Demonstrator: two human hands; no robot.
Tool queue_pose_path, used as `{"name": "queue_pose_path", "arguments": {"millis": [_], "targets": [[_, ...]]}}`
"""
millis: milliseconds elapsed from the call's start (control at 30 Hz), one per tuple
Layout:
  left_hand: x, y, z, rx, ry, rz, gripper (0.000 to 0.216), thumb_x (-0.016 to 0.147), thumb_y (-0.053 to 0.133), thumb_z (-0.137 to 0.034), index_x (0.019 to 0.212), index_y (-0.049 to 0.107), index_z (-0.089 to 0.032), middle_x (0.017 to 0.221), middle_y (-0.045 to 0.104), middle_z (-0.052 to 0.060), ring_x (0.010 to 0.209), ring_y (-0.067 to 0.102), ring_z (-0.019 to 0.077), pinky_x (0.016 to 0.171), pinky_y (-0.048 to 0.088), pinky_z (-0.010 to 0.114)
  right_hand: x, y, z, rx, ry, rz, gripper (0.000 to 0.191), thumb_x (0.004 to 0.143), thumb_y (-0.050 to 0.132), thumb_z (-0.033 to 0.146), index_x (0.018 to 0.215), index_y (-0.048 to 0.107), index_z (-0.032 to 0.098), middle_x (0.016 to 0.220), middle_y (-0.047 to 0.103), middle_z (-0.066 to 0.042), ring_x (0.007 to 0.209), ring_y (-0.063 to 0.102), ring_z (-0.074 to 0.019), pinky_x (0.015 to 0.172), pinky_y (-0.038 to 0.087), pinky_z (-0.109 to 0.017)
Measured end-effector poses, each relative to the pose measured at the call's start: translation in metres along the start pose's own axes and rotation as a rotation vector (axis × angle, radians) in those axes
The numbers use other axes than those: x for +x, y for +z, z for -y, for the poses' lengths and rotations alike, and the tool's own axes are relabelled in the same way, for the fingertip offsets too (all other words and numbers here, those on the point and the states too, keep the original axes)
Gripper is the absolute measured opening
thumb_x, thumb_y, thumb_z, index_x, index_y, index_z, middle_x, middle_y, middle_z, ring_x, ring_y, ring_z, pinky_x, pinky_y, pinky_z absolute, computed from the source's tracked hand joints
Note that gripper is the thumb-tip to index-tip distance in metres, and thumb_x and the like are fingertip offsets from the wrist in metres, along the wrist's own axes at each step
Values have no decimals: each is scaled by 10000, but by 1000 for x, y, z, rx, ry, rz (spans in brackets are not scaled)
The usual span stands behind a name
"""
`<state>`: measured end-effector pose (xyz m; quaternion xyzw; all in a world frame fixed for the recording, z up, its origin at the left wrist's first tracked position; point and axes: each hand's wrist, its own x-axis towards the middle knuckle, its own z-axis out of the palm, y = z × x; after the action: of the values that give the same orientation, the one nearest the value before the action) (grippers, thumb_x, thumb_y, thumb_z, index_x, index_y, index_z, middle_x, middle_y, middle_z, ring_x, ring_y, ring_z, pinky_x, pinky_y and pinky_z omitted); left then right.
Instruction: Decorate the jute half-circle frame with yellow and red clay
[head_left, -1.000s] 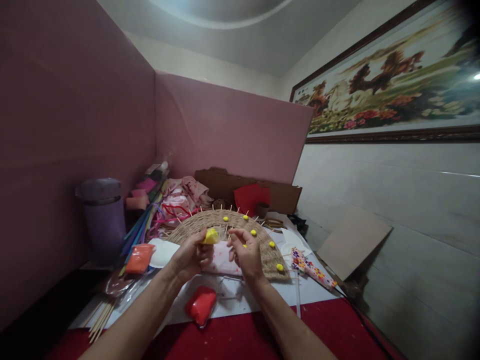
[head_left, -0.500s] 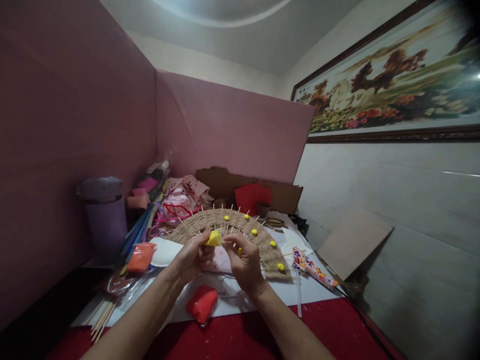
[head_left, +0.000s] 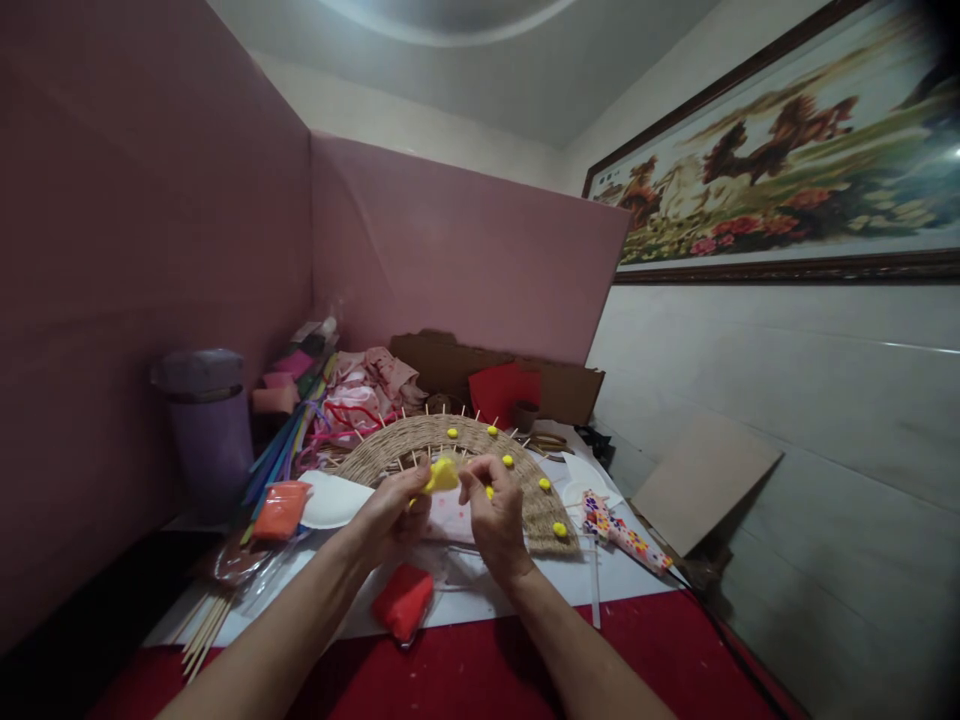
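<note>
Orange clay packet (head_left: 280, 510): lying beside a white paper plate (head_left: 336, 500)
Left hand (head_left: 394, 515): thumb and fingers pinching a yellow clay lump (head_left: 444, 474), raised before the woven arch (head_left: 534, 512)
Red clay packet (head_left: 403, 602): on the table, below the hands
Right hand (head_left: 495, 510): fingers curled narrow near the lump; cannot tell what they grip
Woven arch: yellow dots (head_left: 544, 484) along its right side
Floral glue gun (head_left: 626, 535): beside the arch's right end

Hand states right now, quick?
Left hand: closed, holding a yellow lump.
Right hand: curled closed, apparently holding a small yellow bit.
</note>
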<state>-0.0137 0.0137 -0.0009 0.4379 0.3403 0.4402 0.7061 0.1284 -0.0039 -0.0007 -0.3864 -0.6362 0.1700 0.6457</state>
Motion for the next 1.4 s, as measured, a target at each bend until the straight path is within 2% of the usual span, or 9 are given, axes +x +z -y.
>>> {"name": "queue_pose_path", "arguments": {"millis": [67, 167, 267, 433, 500, 767, 900, 1133, 1400], "targets": [[0, 0, -1, 165, 65, -97, 458, 650, 615, -616, 720, 501, -178, 424, 257, -118, 336, 146, 28, 346, 102, 169, 2, -1, -2, 32, 38, -15, 141, 835, 527, 242, 709, 485, 196, 565, 475, 49, 525, 459, -118, 540, 353, -233], [-1, 2, -7, 369, 272, -226, 503, 630, 618, -626, 751, 579, -140, 506, 448, -54, 402, 355, 58, 397, 253, 184, 5, -2, -3, 58, 63, 4, 154, 835, 524, 259, 708, 470, 193, 559, 460, 54, 502, 445, -111, 506, 348, -224], [0, 3, -10, 463, 407, -200, 495, 575, 695, -551, 826, 619, -132, 696, 576, 7, 619, 522, 132, 550, 383, 224, 5, -2, -2, 58, 39, 56, 153, 834, 520, 239, 698, 473, 189, 559, 462, 51, 519, 450, -111, 529, 358, -227], [8, 0, 0, 652, 509, -139, 339, 568, 741, -380, 771, 610, -141, 732, 535, -6, 682, 497, 137, 618, 387, 238, 3, 1, -3, 94, 11, 86, 87, 823, 520, 207, 743, 495, 185, 650, 489, 32, 589, 476, -115, 568, 385, -226], [10, -2, 4, 620, 507, -90, 289, 608, 712, -336, 787, 578, -151, 706, 526, -23, 653, 485, 120, 600, 376, 227, 2, 1, -4, 102, 6, 112, 12, 812, 532, 193, 815, 522, 186, 699, 513, 23, 627, 496, -121, 595, 402, -231], [6, -1, -3, 511, 409, 48, 251, 602, 691, -275, 784, 574, -148, 666, 535, -47, 607, 464, 93, 582, 350, 213, 9, -6, -1, 37, -121, 207, 112, 758, 618, 163, 844, 674, 207, 758, 549, -5, 682, 516, -134, 649, 422, -252], [1, 2, -9, 511, 353, 17, 255, 572, 707, -274, 745, 570, -147, 618, 501, -60, 558, 425, 77, 527, 324, 196, 11, -7, -3, 54, -115, 233, 160, 768, 627, 197, 899, 713, 227, 753, 560, -14, 673, 508, -136, 642, 424, -260], [-4, 2, -12, 584, 284, -41, 290, 569, 716, -331, 698, 532, -147, 510, 393, -99, 426, 284, 35, 405, 214, 169, 11, -7, -12, 203, 85, 417, 268, 803, 593, 408, 895, 731, 198, 742, 592, -26, 665, 521, -138, 605, 422, -253], [-2, 4, -9, 595, 293, -63, 353, 499, 763, -365, 597, 505, -145, 493, 439, -80, 433, 373, 51, 419, 276, 177, 11, -7, -9, 258, 127, 536, 468, 812, 498, 567, 778, 729, 162, 679, 566, -31, 690, 521, -151, 603, 420, -248]]}}
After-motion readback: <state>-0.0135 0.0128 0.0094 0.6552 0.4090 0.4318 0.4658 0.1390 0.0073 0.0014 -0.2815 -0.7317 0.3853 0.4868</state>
